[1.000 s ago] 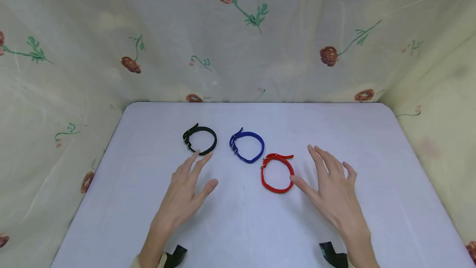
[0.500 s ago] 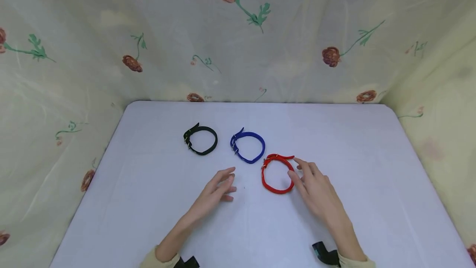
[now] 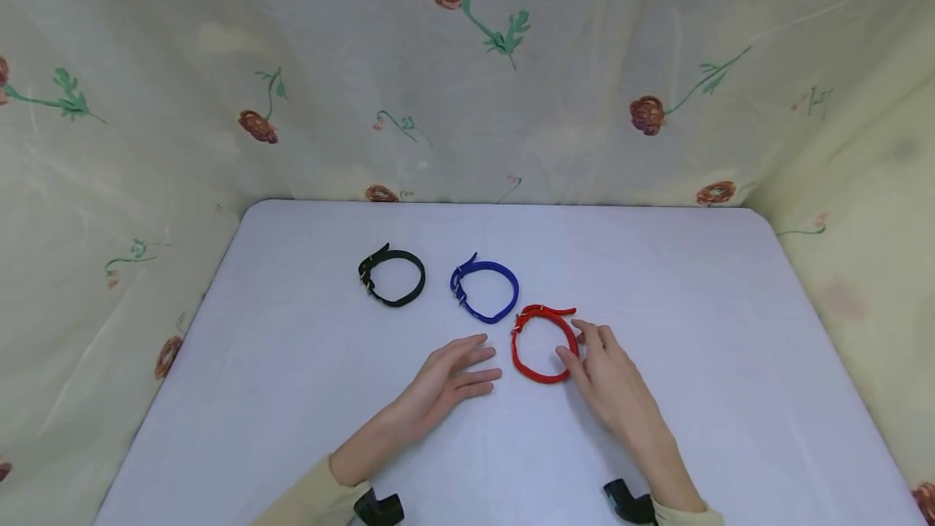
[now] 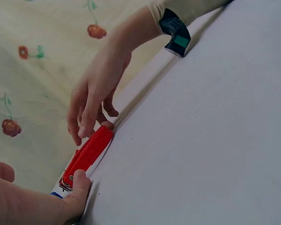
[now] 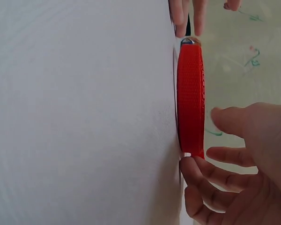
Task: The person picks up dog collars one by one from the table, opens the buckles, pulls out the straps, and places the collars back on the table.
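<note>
A red buckled collar (image 3: 546, 381) forms a loop on the table between my hands, its free strap end pointing right. My right hand (image 3: 612, 384) is at the loop's right side, thumb over the band in the head view. In the right wrist view, its fingertips are right at the end of the red collar (image 5: 190, 98), with the thumb apart from the band. My left hand (image 3: 449, 380) lies left of the loop, fingers stretched toward it, nothing held. In the left wrist view, its thumb is close to the buckle end of the red collar (image 4: 88, 151).
Behind the red one lie a blue collar (image 3: 488, 265) and, farther left, a black collar (image 3: 398, 254), both looped and buckled. All rest on a white-covered table (image 3: 657, 266). Flowered cloth (image 3: 555, 104) hangs around its back and sides. Each wrist carries a black camera mount.
My left hand has moved right, from near the black collar to beside the red one, and turned inward. My right hand has come left and down to the red collar's side. The collars stay put.
</note>
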Motion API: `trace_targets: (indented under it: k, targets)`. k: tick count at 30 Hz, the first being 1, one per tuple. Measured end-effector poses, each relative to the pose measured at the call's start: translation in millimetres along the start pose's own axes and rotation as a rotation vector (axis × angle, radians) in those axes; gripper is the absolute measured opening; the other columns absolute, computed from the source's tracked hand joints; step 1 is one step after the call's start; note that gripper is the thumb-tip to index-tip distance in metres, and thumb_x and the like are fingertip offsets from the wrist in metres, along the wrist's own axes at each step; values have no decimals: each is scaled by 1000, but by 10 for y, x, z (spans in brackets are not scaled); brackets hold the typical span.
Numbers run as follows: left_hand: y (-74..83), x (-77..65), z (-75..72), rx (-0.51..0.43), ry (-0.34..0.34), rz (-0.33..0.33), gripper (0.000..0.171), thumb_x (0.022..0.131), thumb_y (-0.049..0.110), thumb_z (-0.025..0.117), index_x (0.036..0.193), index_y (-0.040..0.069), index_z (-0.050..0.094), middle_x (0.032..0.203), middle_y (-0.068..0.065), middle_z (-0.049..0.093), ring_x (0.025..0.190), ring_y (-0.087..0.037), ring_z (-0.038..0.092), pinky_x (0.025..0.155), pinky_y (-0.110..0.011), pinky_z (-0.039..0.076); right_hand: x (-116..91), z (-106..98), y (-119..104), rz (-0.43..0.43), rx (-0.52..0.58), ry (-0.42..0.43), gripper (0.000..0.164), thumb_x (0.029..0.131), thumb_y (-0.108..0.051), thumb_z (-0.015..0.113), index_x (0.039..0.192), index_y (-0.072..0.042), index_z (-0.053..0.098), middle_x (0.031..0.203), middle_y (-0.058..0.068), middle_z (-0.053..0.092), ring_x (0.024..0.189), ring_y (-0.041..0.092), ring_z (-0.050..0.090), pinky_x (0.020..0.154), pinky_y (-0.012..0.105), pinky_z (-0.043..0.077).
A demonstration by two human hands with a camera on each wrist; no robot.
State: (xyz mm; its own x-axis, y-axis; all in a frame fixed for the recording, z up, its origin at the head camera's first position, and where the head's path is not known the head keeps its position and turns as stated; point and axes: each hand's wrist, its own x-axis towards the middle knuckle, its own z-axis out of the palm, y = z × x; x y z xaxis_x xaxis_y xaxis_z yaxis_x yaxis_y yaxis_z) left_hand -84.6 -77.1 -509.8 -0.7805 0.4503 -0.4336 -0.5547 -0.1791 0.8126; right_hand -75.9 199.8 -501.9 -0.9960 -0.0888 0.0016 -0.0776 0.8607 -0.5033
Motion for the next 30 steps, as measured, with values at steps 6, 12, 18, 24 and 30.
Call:
trace_targets:
  k: [6, 12, 18, 24, 30]
  targets:
    - [8, 76, 54, -3, -25, -21, 64, 114, 42, 47, 168, 9, 33, 170, -22, 42, 149, -39, 56, 122, -45, 49, 31, 48, -2, -13, 35, 5, 61, 102, -23, 75, 149, 6, 51, 122, 24, 64, 81, 18, 62, 69, 31, 60]
    - [-2, 134, 90, -49, -22, -49, 64, 114, 41, 47, 168, 9, 33, 170, -21, 43, 150, -40, 56, 123, -47, 48, 50, 83, -30, 17, 97, 17, 66, 98, -16, 78, 153, 5, 47, 120, 23, 67, 78, 16, 61, 65, 20, 55]
    - [27, 142, 114, -93, -12, -60, 66, 112, 43, 52, 167, 10, 34, 167, -21, 47, 147, -41, 59, 122, -46, 49, 29, 44, -72, 15, 94, 36, 70, 95, -11, 80, 154, 3, 46, 119, 22, 68, 77, 17, 63, 65, 21, 58]
    - [85, 45, 130, -17, 20, -6, 59, 112, 32, 55, 164, 9, 40, 161, -21, 54, 135, -36, 69, 112, -44, 58, -32, -8, -175, -2, 118, 65, 75, 92, -9, 83, 156, -1, 45, 121, 19, 65, 83, 19, 71, 72, 31, 66]
    - [90, -121, 190, 237, 112, 86, 57, 111, 33, 60, 161, 10, 45, 147, -19, 65, 121, -31, 76, 103, -42, 63, -95, -65, -342, -25, 124, 66, 61, 93, -7, 81, 148, -2, 58, 124, 17, 62, 81, 15, 74, 69, 21, 60]
